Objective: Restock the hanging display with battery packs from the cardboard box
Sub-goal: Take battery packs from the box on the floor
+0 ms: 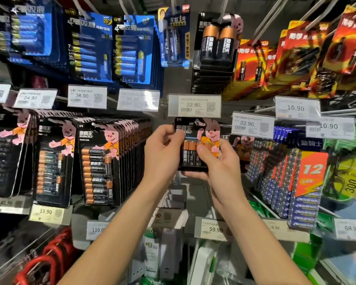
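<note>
While both hands hold one black battery pack point(195, 149) up before the hanging display point(230, 83), it sits just under the 22.90 price tag point(194, 105). The left hand point(162, 153) has its grip pinching the pack's upper left edge. The right hand point(218, 163) cradles the bottom, thumb pressed on the front.

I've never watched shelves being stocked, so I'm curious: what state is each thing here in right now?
Battery pack: held up at the display, just under a price tag.
Left hand: gripping the pack's left edge.
Right hand: gripping its right side and bottom.
Large black packs: hanging in full rows.
Blue packs: hanging, stocked.
</note>
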Motion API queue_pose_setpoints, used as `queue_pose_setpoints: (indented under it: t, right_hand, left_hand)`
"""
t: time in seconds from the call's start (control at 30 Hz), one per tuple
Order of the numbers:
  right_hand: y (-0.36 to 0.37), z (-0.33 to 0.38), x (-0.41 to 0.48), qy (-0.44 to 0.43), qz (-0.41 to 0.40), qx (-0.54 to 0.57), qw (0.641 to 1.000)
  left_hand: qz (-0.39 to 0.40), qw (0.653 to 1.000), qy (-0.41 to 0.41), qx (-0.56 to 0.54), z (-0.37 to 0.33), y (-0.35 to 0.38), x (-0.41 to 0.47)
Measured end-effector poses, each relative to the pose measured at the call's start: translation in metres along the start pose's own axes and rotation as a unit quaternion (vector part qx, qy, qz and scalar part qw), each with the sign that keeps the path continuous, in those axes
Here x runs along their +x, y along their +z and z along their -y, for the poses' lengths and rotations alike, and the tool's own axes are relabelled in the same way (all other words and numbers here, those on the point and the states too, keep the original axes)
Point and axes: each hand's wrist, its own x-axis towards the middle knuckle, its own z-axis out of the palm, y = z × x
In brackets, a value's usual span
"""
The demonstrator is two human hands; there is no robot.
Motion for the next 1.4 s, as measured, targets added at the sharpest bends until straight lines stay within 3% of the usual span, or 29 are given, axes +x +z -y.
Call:
queue_pose_setpoints:
  t: [0.13, 0.3, 0.43, 0.63, 0.93, 1.4]
  right_hand:
    - [0.001, -0.003, 0.005, 0.005, -0.004, -0.015, 1.0]
    - [0.003, 0.001, 0.004, -0.015, -0.008, -0.018, 1.0]
    - [0.01, 0.005, 0.005, -0.01, 0.005, -0.029, 1.0]
    - [0.009, 0.003, -0.001, -0.002, -0.009, -0.007, 1.0]
    - [0.011, -0.002, 0.006, 0.05, -0.016, -0.011, 0.999]
    - [0.001, -0.045, 0.025, 0.037, -0.072, -0.129, 0.988]
  left_hand:
    - [-0.01, 0.999, -0.031, -0.015, 0.007, 0.002, 0.005]
    - [-0.032, 0.999, 0.01, -0.002, 0.005, 0.002, 0.006]
    - [-0.076, 0.997, -0.006, -0.003, 0.005, 0.004, 0.011]
    - [-0.064, 0.997, 0.022, 0.044, 0.007, 0.001, 0.008]
    - [-0.063, 0.995, -0.047, 0.054, 0.026, 0.0, 0.022]
    - [-0.08, 0.985, -0.01, 0.15, 0.057, 0.011, 0.053]
